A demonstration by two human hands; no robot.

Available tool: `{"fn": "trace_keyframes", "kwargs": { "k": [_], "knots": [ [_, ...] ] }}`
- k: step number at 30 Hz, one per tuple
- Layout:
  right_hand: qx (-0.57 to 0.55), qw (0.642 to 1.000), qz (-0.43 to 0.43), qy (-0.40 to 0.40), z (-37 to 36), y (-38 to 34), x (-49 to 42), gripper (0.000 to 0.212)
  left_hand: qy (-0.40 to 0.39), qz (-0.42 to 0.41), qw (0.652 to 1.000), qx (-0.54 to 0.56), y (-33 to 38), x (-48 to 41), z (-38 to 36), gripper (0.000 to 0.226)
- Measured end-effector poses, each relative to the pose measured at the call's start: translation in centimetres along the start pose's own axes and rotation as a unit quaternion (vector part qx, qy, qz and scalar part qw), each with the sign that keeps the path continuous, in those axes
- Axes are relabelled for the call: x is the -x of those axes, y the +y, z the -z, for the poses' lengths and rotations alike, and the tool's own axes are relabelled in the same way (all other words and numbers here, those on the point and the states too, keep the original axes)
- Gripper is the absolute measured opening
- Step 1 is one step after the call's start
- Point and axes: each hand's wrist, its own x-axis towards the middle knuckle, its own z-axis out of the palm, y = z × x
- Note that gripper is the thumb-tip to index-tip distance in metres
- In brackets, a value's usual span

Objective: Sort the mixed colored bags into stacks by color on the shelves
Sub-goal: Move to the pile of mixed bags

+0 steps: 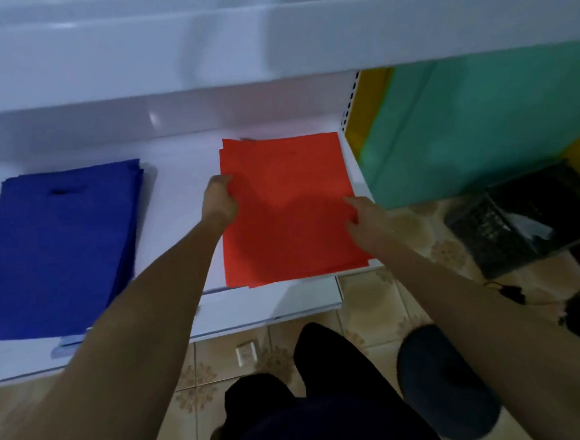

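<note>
Both hands are on the red bags: the left hand curls round the stack's left edge and grips it, while the right hand meets the right edge, though I cannot tell whether it pinches or only touches. That stack lies flat at the right end of the white shelf, well apart from the blue bags stacked further left.

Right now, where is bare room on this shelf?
Bare shelf shows between the blue stack and the red stack, and behind both. Crowded at the right: the red stack nearly meets the side edge, left hand and right hand on it.
</note>
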Motion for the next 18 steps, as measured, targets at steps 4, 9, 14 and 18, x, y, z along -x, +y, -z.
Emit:
{"fn": "trace_keyframes", "kwargs": {
  "k": [4,9,14,18],
  "knots": [
    [0.074,0.996,0.025,-0.05,-0.8,2.1,-1.9,0.052,-0.031,0.05,0.996,-0.063,0.2,-0.8,-1.6,0.055],
    [0.064,0.996,0.052,-0.035,-0.9,1.6,-1.3,0.049,-0.019,0.092,0.993,-0.073,0.0,2.6,-0.3,0.056],
    [0.141,0.971,0.169,-0.095,-1.5,-2.9,2.1,0.053,0.013,0.076,0.993,-0.089,-1.4,7.6,3.5,0.051],
    [0.206,0.922,0.279,-0.172,-4.0,-7.9,8.0,0.05,0.029,0.053,0.994,-0.089,-4.6,14.6,7.0,0.046]
  ]
}}
